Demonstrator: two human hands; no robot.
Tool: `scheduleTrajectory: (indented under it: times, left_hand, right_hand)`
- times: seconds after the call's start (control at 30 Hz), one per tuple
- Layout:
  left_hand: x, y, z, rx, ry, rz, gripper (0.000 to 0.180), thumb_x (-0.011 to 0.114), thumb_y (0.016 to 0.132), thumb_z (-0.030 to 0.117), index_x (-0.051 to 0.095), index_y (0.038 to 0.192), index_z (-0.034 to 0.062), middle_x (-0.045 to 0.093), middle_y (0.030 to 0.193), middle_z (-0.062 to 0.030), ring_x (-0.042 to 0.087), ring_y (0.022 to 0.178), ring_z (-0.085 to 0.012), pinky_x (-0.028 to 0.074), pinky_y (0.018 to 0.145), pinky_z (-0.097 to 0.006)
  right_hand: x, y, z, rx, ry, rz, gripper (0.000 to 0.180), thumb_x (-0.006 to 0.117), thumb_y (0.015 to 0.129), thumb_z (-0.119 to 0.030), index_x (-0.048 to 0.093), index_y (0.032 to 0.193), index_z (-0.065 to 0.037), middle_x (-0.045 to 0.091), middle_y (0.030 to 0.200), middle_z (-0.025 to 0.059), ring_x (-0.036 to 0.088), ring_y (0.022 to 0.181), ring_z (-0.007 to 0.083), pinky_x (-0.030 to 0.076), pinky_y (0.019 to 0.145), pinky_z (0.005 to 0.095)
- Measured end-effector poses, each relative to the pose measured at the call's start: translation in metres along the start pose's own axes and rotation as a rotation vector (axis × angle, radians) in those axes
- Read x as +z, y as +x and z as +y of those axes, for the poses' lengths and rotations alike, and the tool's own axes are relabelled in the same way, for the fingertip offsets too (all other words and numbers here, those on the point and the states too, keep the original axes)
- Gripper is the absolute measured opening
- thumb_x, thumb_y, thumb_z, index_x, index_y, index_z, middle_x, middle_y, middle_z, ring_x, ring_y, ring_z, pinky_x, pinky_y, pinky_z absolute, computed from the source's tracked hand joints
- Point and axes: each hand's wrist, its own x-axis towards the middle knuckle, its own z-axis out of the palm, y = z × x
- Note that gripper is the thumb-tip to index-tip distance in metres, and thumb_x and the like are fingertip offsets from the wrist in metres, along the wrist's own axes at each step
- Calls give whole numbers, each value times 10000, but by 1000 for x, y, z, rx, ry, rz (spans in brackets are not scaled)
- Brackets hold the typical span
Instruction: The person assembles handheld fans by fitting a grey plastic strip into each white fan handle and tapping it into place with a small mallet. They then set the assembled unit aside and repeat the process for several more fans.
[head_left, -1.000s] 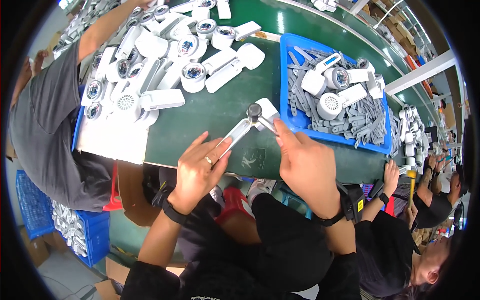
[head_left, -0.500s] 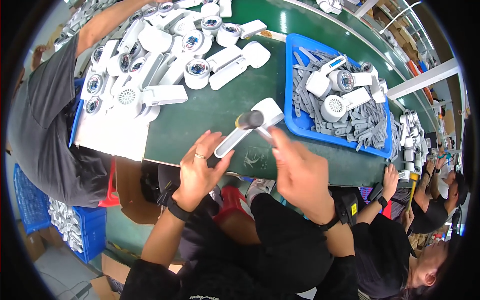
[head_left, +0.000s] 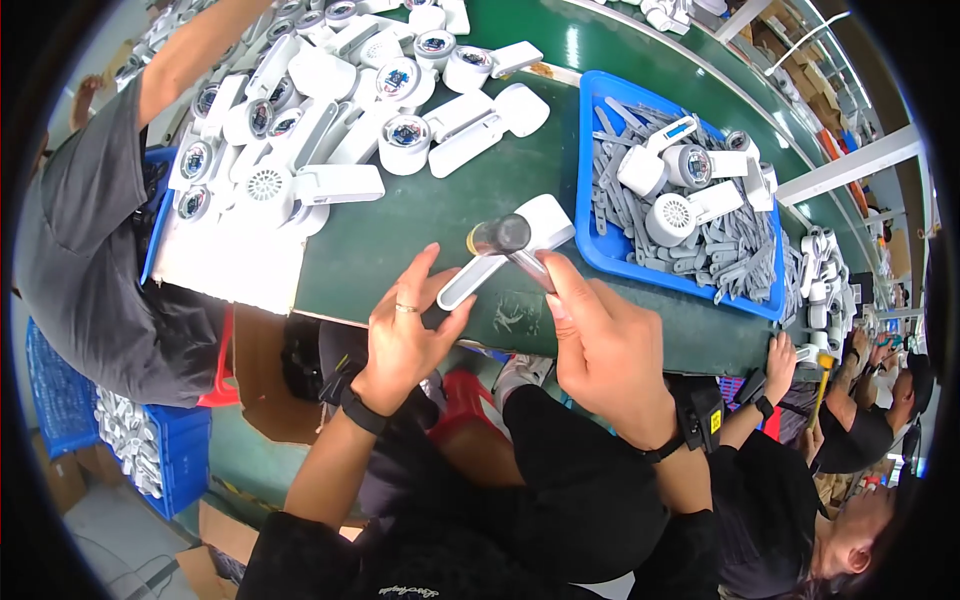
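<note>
One black-headed hammer (head_left: pixel 500 235), one device (head_left: pixel 547 222) beneath — one strip-filled tray (head_left: pixel 603 247)

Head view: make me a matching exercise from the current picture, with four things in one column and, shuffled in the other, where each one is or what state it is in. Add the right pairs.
Things
1. Dark-headed mallet
2. Blue tray
3. Ring
4. White handled piece

Places and states
A. Loaded with grey strips and a few white parts
B. Partly covered by the mallet's head, over the green tabletop
C. Gripped in the right hand
D. Worn on a finger of the left hand

Right pairs: 1-C, 2-A, 3-D, 4-B
</note>
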Motion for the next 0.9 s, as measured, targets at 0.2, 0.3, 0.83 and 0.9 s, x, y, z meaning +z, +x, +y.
scheduleTrajectory:
  times: [0.2, 0.3, 0.83, 0.9]
  left_hand:
    - [1, -3, -2, 14, 8, 16, 863, 882, 834, 106, 394, 1544, 62, 801, 1114, -112, 737, 1156, -334, 578, 997, -417]
    - [2, -2, 1, 2, -8, 0, 866, 882, 833, 105, 393, 1545, 61, 800, 1119, -113, 734, 1163, -334, 579, 994, -411]
    - [-10, 12, 11, 91, 42, 25, 366, 866, 820, 93, 755, 1163, 33, 780, 1135, -149, 743, 1086, -393, 584, 980, -447]
    - [-21, 25, 22, 103, 103, 21, 353, 856, 824, 78, 754, 1159, 33, 782, 1117, -149, 745, 1086, -385, 586, 974, -444]
  right_hand:
    - [3, -1, 0, 32, -140, -133, 364, 668, 969, -120, 677, 1333, -133, 646, 762, 118, 645, 622, 354, 496, 556, 471]
    - [11, -6, 6, -10, 85, 77, 370, 670, 961, -117, 677, 1330, -134, 640, 754, 118, 647, 626, 356, 489, 551, 480]
    - [25, -82, 120, 551, 1139, 78, 181, 605, 1089, -182, 619, 1055, -4, 466, 599, -45, 412, 424, 58, 333, 425, 241]
    - [25, -81, 122, 540, 1130, 60, 174, 611, 1084, -176, 625, 1058, -4, 474, 606, -42, 421, 434, 55, 337, 429, 239]
